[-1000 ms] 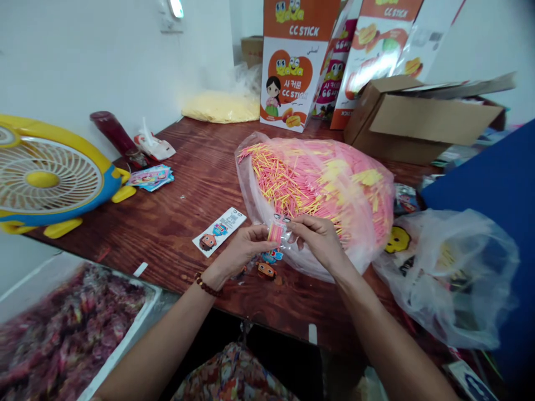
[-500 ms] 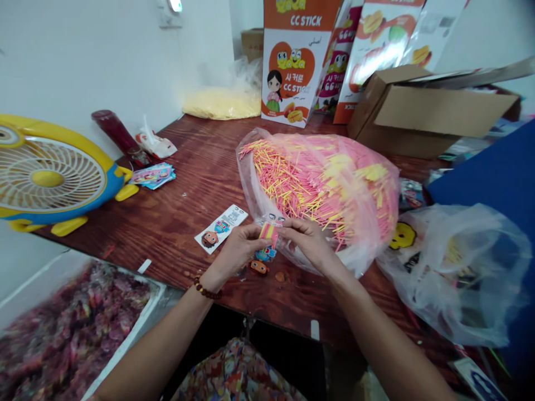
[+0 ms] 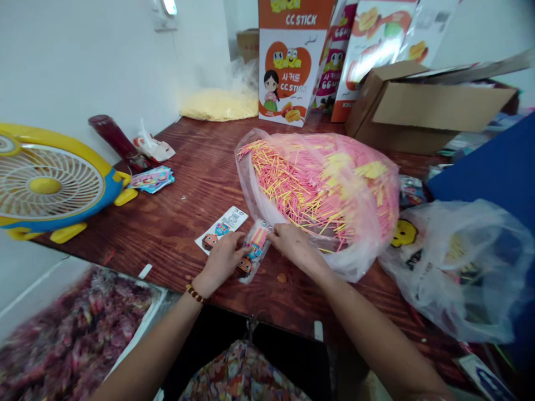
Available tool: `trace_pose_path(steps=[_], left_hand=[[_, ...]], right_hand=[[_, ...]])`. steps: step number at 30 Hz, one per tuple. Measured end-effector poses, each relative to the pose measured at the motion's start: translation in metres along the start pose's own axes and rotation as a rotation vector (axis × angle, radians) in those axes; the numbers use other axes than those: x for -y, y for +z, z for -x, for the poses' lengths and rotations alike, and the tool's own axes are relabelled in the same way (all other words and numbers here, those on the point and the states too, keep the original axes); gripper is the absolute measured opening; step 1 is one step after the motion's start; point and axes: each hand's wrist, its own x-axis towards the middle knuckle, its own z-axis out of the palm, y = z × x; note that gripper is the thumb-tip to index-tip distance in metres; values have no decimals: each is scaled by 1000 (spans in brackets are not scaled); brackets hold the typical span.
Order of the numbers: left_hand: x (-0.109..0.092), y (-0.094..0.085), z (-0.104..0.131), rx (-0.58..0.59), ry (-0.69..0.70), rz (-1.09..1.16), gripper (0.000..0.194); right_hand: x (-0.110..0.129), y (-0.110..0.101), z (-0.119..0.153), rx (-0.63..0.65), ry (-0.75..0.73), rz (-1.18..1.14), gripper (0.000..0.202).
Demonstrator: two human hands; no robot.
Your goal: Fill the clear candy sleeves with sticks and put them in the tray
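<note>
A small clear printed packet (image 3: 256,252) with a cartoon face and a few pink and yellow sticks inside lies almost flat near the table's front. My left hand (image 3: 223,260) has its fingers closed on the packet's left edge. At the upper right edge, my right hand (image 3: 292,240) pinches the packet, its fingertips partly hidden. Just behind my left hand rests a white printed card (image 3: 231,218) with a similar cartoon face. Beyond my right hand, a large clear bag (image 3: 359,262) lies open, full of loose pink and yellow sticks (image 3: 288,184).
A yellow and blue fan (image 3: 54,184) stands left, beside printed packets (image 3: 152,179) and a dark red bottle (image 3: 112,139). Cartons (image 3: 288,67) and an open cardboard box (image 3: 438,108) line the back. A white plastic bag (image 3: 472,267) sits right. Below left is a tub of wrapped pieces (image 3: 79,328).
The packet has gone from raised and bunched between my fingers to spread out on the table. My left hand has moved left and down; my right hand has shifted slightly left.
</note>
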Motion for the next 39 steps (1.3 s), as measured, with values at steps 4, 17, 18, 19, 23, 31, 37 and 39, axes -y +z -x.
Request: trace_pose_path(steps=[4,17,18,19,23,31,37,39], left_hand=[[9,9,2,-9,75,-72,30],[29,-38,-36,-226,-45,-457,44],[30,-39,-41,-220,-94,-511,45],[30,-38,-46,-205,-139,-555,47],[32,-31,-55,-127,-212,-643,50],[36,-23,-58,-152,-222,-553,38],[47,-27,-69,-205,-209,-426,31],[49,-29,-71,-190,-234,-364,28]], right_hand=[[-12,-11,6,-87,-24,-2,34],[-169,-61,-22,-179,-138,626,26],[-169,-60,-26,-193,-180,644,25],[-170,-58,-30,-206,-217,661,24],[-176,-54,-41,-221,-335,704,23],[-184,-49,-41,-245,-362,692,29],[-189,-50,-54,-224,-194,358,27],[-190,-50,-57,-232,-163,305,25]])
